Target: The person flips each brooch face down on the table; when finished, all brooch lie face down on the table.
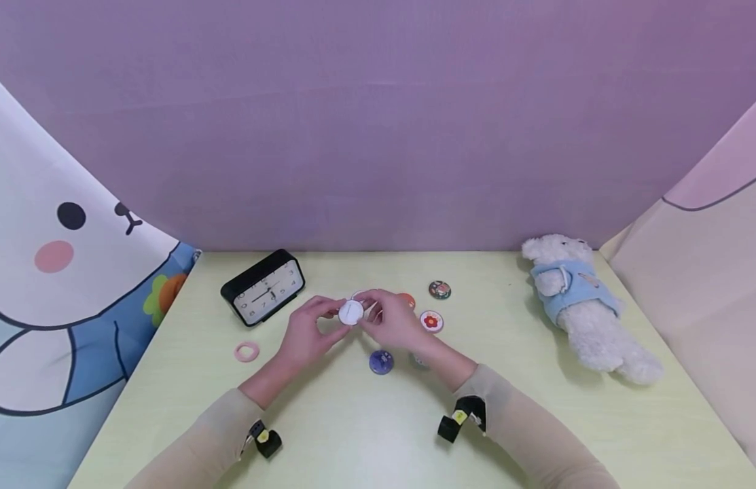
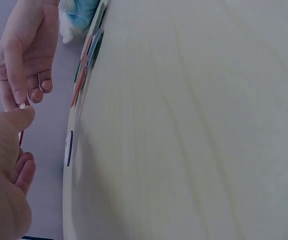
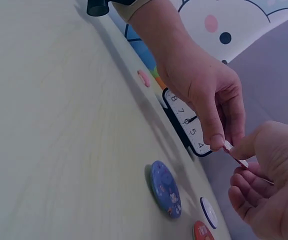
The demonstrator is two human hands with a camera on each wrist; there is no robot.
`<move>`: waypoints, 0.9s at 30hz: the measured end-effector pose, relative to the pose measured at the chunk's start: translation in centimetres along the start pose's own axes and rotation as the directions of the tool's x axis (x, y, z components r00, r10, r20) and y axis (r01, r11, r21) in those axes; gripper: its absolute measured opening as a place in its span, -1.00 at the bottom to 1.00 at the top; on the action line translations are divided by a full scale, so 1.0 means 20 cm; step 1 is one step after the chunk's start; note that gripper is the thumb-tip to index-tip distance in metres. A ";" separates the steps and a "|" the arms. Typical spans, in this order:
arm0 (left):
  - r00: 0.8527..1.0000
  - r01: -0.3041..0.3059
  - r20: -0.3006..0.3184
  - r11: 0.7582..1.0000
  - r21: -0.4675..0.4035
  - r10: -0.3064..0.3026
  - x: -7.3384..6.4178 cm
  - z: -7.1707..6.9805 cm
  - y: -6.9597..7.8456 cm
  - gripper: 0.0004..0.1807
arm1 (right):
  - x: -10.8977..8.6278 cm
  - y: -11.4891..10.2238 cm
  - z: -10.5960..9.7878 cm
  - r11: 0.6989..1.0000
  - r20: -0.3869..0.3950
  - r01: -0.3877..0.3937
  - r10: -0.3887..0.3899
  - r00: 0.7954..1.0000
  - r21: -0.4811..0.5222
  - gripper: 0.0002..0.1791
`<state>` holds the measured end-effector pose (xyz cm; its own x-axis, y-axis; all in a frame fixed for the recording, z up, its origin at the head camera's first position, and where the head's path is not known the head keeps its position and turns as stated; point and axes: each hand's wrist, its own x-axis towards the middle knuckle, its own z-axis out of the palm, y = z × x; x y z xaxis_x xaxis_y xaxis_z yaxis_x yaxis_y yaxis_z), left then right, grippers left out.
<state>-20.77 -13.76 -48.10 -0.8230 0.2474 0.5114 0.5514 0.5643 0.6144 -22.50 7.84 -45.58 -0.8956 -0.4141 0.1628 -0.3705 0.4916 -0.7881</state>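
A small round badge point(image 1: 351, 312), its pale side with a thin line facing up, is held above the table between both hands. My left hand point(image 1: 307, 333) pinches its left edge between thumb and fingers. On the opposite edge, my right hand point(image 1: 392, 322) pinches it too. Seen nearly edge-on in the right wrist view, the badge point(image 3: 241, 162) has a red rim. Beneath and around the hands lie more round badges: a blue one point(image 1: 381, 362), a white one with a red flower point(image 1: 431, 321), an orange one point(image 1: 407, 299) partly hidden by the right hand, and a dark patterned one point(image 1: 440, 290).
A black-framed clock point(image 1: 264, 288) stands at the back left of the table point(image 1: 365, 435), with a pink ring point(image 1: 246, 351) in front of it. At the right lies a white plush toy point(image 1: 576, 299) in blue clothing. A purple cloth point(image 1: 378, 136) hangs behind.
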 end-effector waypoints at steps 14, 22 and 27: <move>0.991 0.047 0.120 0.996 0.072 -0.055 -0.01 0.01 -0.04 -0.54 | 0.01 0.05 0.04 0.966 0.081 0.104 -0.087 0.993 -0.235 -0.52; 0.984 0.064 0.157 0.993 0.104 -0.080 -0.01 0.02 -0.04 -0.56 | 0.01 0.06 0.06 0.917 0.108 0.151 -0.119 0.987 -0.369 -0.53; 0.975 0.083 0.195 0.987 0.137 -0.109 -0.01 0.02 -0.03 -0.57 | 0.01 0.05 0.07 0.901 0.134 0.175 -0.131 0.982 -0.397 -0.55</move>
<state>-20.96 -13.88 -48.92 -0.8891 0.3327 0.3142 0.4569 0.6854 0.5670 -22.78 7.20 -47.08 -0.7978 -0.5743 0.1835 -0.5882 0.6746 -0.4460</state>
